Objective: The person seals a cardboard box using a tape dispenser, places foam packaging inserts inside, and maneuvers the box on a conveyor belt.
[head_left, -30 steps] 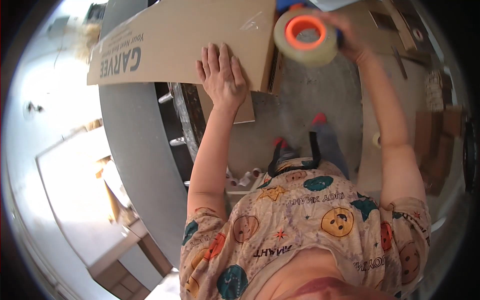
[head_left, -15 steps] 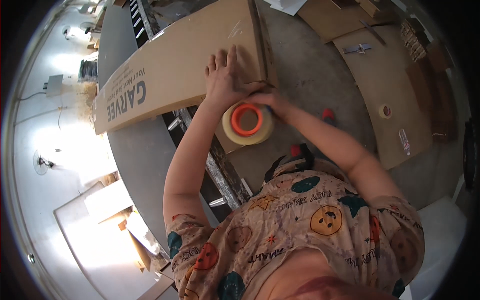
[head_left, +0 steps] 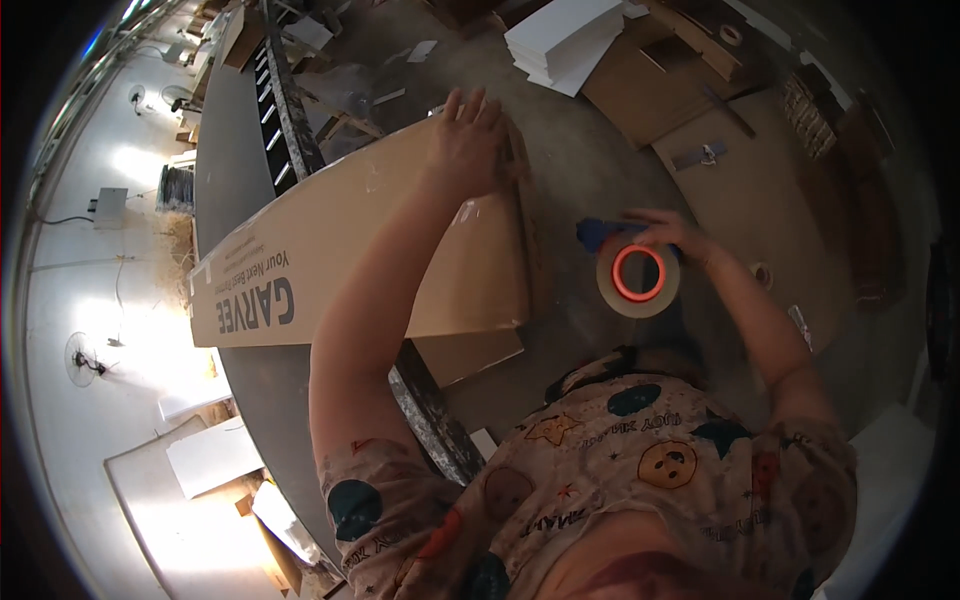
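Note:
A long brown cardboard box (head_left: 385, 270) with dark print lies across a dark conveyor at the left and centre. My left hand (head_left: 468, 140) rests on the far right corner of the box, its fingers stretched over the far edge. To the right of the box's end, apart from it, my right hand (head_left: 668, 232) holds a tape dispenser (head_left: 592, 234) with a blue part showing. On the dispenser sits a wide roll of clear tape (head_left: 668, 300) with an orange core. The grip behind the roll is partly hidden.
The conveyor's metal side rail (head_left: 435, 410) runs past my left side. Flat cardboard sheets (head_left: 735, 165) lie on the floor at the right, with a tape roll (head_left: 763, 275) on them. A stack of white sheets (head_left: 560, 40) stands farther off. A wall fan (head_left: 85, 358) is at the left.
My right hand has drawn away from the box to the right with the tape dispenser. My left hand has shifted to the far corner, and the box's right end has come nearer me.

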A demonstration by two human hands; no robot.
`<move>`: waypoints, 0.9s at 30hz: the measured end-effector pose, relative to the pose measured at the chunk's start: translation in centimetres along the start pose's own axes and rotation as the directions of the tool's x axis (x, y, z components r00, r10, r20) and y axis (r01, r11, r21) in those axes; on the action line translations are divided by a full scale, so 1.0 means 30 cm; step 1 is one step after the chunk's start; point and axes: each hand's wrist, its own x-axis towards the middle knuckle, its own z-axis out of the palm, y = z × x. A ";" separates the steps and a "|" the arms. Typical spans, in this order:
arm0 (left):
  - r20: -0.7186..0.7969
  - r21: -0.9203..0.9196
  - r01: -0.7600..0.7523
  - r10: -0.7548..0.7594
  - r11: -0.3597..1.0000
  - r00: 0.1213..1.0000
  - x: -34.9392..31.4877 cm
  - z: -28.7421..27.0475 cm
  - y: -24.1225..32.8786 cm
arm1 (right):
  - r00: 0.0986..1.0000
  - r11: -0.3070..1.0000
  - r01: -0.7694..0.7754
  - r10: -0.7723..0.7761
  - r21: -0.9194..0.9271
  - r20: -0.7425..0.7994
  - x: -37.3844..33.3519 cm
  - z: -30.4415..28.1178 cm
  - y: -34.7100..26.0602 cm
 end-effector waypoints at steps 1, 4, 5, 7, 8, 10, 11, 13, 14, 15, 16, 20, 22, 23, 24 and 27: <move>0.024 -0.007 0.023 -0.023 1.000 0.999 0.050 0.058 -0.041 | 0.999 0.999 0.035 -0.035 -0.010 -0.030 0.065 -0.061 -0.044; 0.288 -0.027 0.292 -0.272 0.956 0.918 0.202 0.084 -0.140 | 0.992 0.991 0.062 -0.074 0.114 0.100 0.340 -0.294 -0.164; 0.326 -0.023 0.324 -0.299 0.946 0.897 0.254 0.020 -0.144 | 0.986 0.980 0.088 -0.111 0.178 0.122 0.447 -0.372 -0.200; 0.859 -0.079 0.774 -0.351 0.629 0.373 0.306 -0.104 -0.097 | 0.983 0.981 -0.086 0.055 0.172 0.178 0.617 -0.460 -0.337; 0.632 -0.249 0.763 -0.497 0.597 0.595 0.229 -0.084 -0.062 | 0.972 0.984 -0.105 0.071 0.143 0.224 0.722 -0.482 -0.392; 0.356 -0.389 0.717 -0.623 0.579 0.696 0.129 -0.018 0.006 | 0.934 0.983 -0.152 0.111 0.098 0.339 0.907 -0.478 -0.491; 0.189 -0.411 0.710 -0.708 0.572 0.681 0.121 -0.009 0.031 | 0.902 0.980 -0.178 0.129 0.083 0.411 0.983 -0.442 -0.538; 0.049 -0.399 0.741 -0.795 0.540 0.605 0.150 -0.002 0.045 | 0.821 0.982 -0.184 0.132 0.038 0.555 1.163 -0.352 -0.570; 0.053 -0.382 0.766 -0.815 0.517 0.577 0.159 -0.018 0.045 | 0.738 0.979 -0.205 0.167 -0.019 0.653 1.238 -0.300 -0.577; 0.048 -0.364 0.787 -0.834 0.497 0.549 0.163 -0.029 0.041 | 0.645 0.975 -0.210 0.196 -0.075 0.738 1.300 -0.241 -0.588; 0.076 -0.355 0.809 -0.848 0.469 0.525 0.159 -0.033 0.041 | 0.539 0.964 -0.199 0.259 -0.178 0.802 1.337 -0.173 -0.607; 0.144 -0.258 0.847 -0.848 0.465 0.510 0.180 -0.035 0.037 | 0.294 0.942 -0.058 0.331 -0.329 0.897 1.346 -0.083 -0.568; 0.139 -0.220 0.846 -0.842 0.487 0.521 0.167 -0.040 0.048 | 0.217 0.946 0.046 0.304 -0.321 0.928 1.282 -0.149 -0.541; 0.142 -0.210 0.851 -0.847 0.480 0.513 0.160 -0.044 0.050 | 0.246 0.929 0.186 0.272 -0.321 0.930 1.207 -0.213 -0.566; 0.140 -0.230 0.844 -0.841 0.485 0.522 0.163 -0.046 0.050 | 0.294 0.915 0.266 0.222 -0.303 0.930 1.139 -0.302 -0.548; 0.090 -0.267 0.819 -0.833 0.508 0.546 0.194 -0.013 0.029 | 0.460 0.940 0.204 0.155 -0.274 0.874 0.882 -0.451 -0.429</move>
